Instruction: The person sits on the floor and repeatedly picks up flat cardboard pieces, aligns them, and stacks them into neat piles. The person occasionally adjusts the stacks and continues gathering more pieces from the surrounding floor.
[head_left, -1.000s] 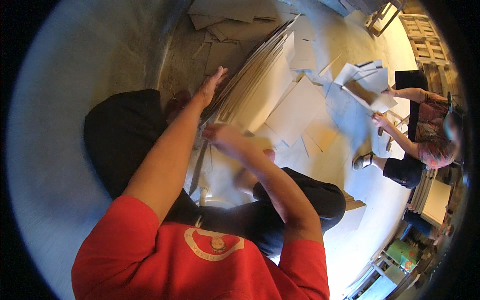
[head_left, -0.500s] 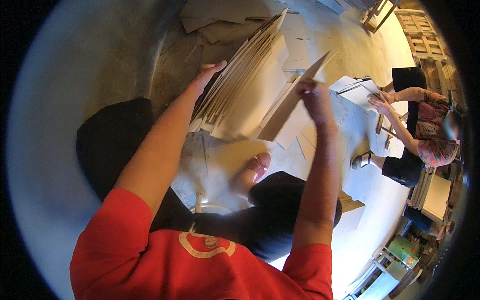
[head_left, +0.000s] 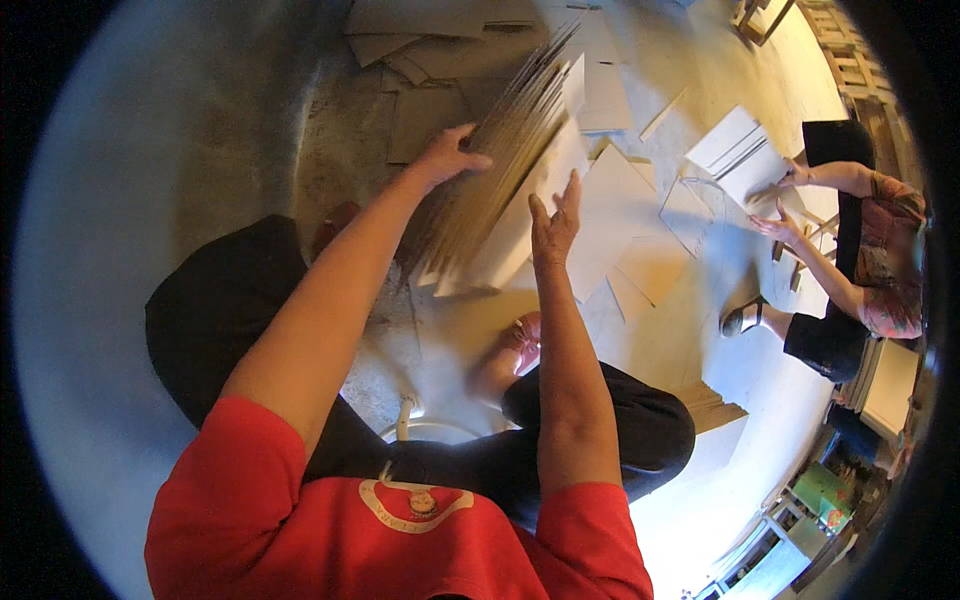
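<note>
A stack of thin cardboard sheets [head_left: 505, 165] stands tilted on edge between my hands, its upper edges smeared by motion. My left hand [head_left: 450, 160] is at the stack's left side, thumb and fingers apart. Whether it presses on the sheets, I cannot tell. By the pale right face of the stack is my right hand [head_left: 556, 222], fingers spread and raised, with nothing in them. Loose flat sheets [head_left: 617, 215] lie on the floor just right of the stack.
More flat cardboard [head_left: 430, 18] lies at the far side of the floor. On the right, a seated co-worker holds several pale sheets [head_left: 738, 155] in both hands. A small cardboard pile [head_left: 715, 408] sits beside my right knee. Wooden pallets [head_left: 850, 60] stand at the far right.
My right hand has let go of the brown sheet it held and moved left to the stack. My left hand has shifted right. The co-worker's sheets have tilted up.
</note>
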